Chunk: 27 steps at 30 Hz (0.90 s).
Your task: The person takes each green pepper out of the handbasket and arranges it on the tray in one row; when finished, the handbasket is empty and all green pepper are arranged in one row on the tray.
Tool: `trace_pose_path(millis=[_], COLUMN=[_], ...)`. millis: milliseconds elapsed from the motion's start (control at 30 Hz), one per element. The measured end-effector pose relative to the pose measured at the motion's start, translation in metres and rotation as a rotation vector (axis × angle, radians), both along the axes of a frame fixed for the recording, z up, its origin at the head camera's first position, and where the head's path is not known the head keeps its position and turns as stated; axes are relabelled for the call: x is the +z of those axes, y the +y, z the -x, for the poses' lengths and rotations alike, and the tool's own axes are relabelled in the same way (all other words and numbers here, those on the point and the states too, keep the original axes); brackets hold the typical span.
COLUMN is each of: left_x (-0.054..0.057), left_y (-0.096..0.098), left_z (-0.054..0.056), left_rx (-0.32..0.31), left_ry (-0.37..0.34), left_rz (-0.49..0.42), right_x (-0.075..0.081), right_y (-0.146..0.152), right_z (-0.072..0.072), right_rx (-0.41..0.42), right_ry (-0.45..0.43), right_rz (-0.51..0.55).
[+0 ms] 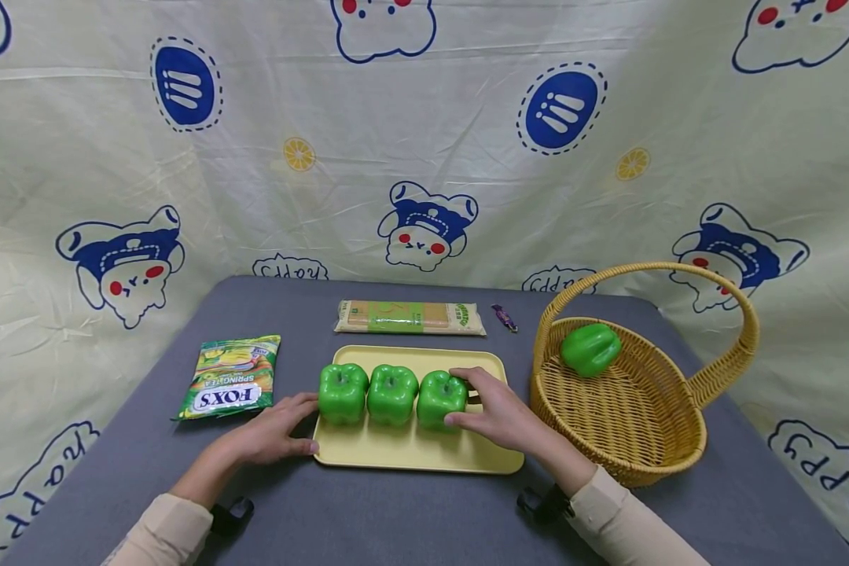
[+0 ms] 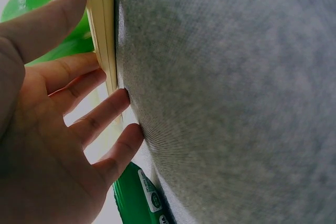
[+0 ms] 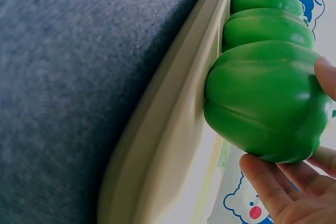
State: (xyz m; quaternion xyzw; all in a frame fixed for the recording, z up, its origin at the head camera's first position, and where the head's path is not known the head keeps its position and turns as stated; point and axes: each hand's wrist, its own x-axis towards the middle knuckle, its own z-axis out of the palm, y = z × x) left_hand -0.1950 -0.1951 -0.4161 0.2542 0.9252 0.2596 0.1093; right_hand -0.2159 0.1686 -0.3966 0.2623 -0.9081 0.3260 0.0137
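Three green bell peppers stand in a row on a pale yellow tray (image 1: 424,457): a left one (image 1: 343,393), a middle one (image 1: 392,395) and a right one (image 1: 442,399). My right hand (image 1: 498,409) grips the right pepper, thumb at its near side and fingers round its far right side; the right wrist view shows this pepper (image 3: 268,98) large, between thumb and fingertips. With fingers spread, my left hand (image 1: 276,431) is at the tray's left edge, its thumb and fingertips by the rim (image 2: 101,24) in the left wrist view.
A wicker basket (image 1: 626,472) with a tall handle stands at the right, another green bell pepper (image 1: 590,350) inside. A green Fox's candy bag (image 1: 232,376) lies left of the tray. Behind the tray lie a noodle pack (image 1: 410,317) and a small purple wrapped candy (image 1: 505,317).
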Motion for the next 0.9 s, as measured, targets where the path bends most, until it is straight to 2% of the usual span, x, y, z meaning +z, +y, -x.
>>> trace_pose_path(millis=[467, 767, 900], left_x=[0.000, 0.002, 0.003], left_y=[0.000, 0.000, 0.001], left_z=[0.001, 0.000, -0.001], left_rx=[-0.007, -0.004, -0.002], left_ry=[0.004, 0.002, -0.001], left_rz=[0.000, 0.000, -0.001], right_x=[0.005, 0.027, 0.039], right_y=[0.002, 0.012, 0.017], right_z=[-0.003, -0.009, -0.011], right_rx=[-0.017, -0.003, -0.016], right_ry=[0.035, 0.148, 0.163], right_rz=[0.009, 0.031, 0.019])
